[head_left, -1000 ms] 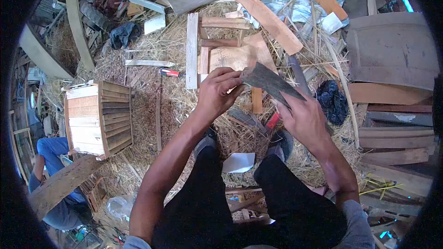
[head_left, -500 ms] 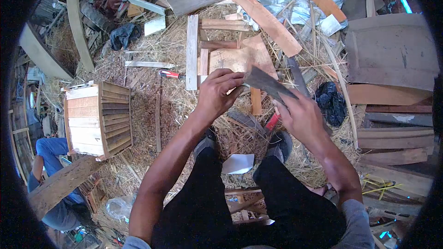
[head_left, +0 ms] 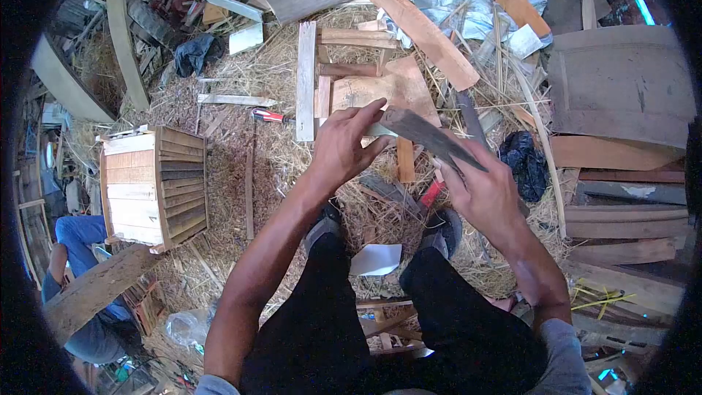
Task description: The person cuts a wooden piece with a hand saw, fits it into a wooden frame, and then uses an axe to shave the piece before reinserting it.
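In the head view, my right hand (head_left: 482,183) grips a short, dark, weathered wooden slat (head_left: 428,135) by its lower right part, which tapers to a point. The slat is held in the air, tilted down to the right, and a pale edge shows along its underside. At its upper left end is my left hand (head_left: 344,143), thumb and index finger spread apart on either side of that end. Its other fingers are partly hidden. Below the hands, near my feet, a tool with a red handle (head_left: 432,192) lies on the straw.
A slatted wooden box (head_left: 157,186) stands at left, with a seated person's jeans (head_left: 80,238) beyond it. Ahead lie a wooden frame (head_left: 306,80), a red-handled screwdriver (head_left: 269,115) and a curved plank (head_left: 409,18). Boards (head_left: 621,219) are stacked at right beside a black plastic bag (head_left: 525,164).
The slat has turned slightly in my right hand, its broad face now more visible. My left thumb and index finger have spread wider at its end.
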`<state>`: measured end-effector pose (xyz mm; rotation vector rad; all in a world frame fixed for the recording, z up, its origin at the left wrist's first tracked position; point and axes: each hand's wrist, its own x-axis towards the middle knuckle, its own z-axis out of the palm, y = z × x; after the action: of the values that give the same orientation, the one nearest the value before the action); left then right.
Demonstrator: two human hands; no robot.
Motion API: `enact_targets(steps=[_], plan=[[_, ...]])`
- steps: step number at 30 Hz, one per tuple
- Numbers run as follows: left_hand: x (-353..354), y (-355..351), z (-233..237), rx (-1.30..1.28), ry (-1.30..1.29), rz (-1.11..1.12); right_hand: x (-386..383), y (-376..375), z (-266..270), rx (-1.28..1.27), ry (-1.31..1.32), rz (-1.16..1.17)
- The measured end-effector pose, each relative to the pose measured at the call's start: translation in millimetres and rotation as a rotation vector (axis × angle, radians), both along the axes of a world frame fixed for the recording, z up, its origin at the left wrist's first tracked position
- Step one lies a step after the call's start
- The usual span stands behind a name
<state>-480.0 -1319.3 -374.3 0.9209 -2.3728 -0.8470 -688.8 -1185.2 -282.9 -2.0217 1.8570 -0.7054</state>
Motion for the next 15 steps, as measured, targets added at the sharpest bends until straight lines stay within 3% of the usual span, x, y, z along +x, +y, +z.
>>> enact_targets(steps=[4,13,15], plan=[[4,1,5,-0.11,-0.022,-0.037,-3,-1,-8,0.103,-0.029,-0.076],[0,-1,-6,-0.116,0.055,-0.002,-4,-3,-7,0.105,-0.073,-0.127],[2,1,-4,-0.074,-0.033,-0.011,-2,-3,-6,0.125,-0.041,-0.1]])
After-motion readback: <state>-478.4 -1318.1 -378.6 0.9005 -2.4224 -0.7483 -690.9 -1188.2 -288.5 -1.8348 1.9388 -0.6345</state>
